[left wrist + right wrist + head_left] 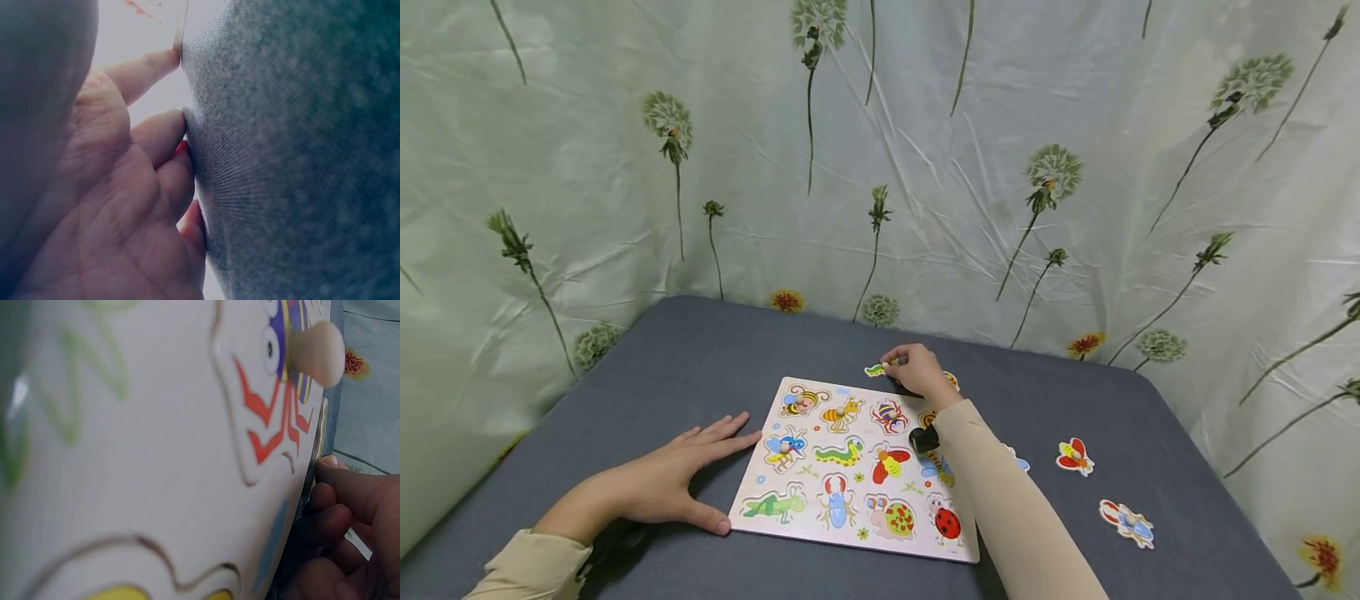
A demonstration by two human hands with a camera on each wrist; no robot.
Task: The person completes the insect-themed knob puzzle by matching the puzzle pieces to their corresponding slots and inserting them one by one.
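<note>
A wooden insect puzzle board (842, 540) lies flat on the table. My left hand (662, 471) rests at its left edge with fingers spread and straight, the index fingertip and thumb right at the rim. Past the board's far edge, my right hand (917, 372) pinches a green caterpillar piece (874, 370) between thumb and fingers. In the right wrist view that hand (369, 519) is low behind the edge, the piece mostly hidden. Knobbed pieces sit in the board, including a bee (801, 402), an orange insect (841, 413), a spider (890, 416) and a blue-winged insect (786, 448).
Right of the board lie a red-winged insect piece (1075, 457) and a blue beetle piece (1127, 523). Another piece (1018, 458) shows partly beyond the right sleeve, and one more (952, 380) behind the right wrist. A flowered curtain (925, 167) hangs behind the grey table (715, 350).
</note>
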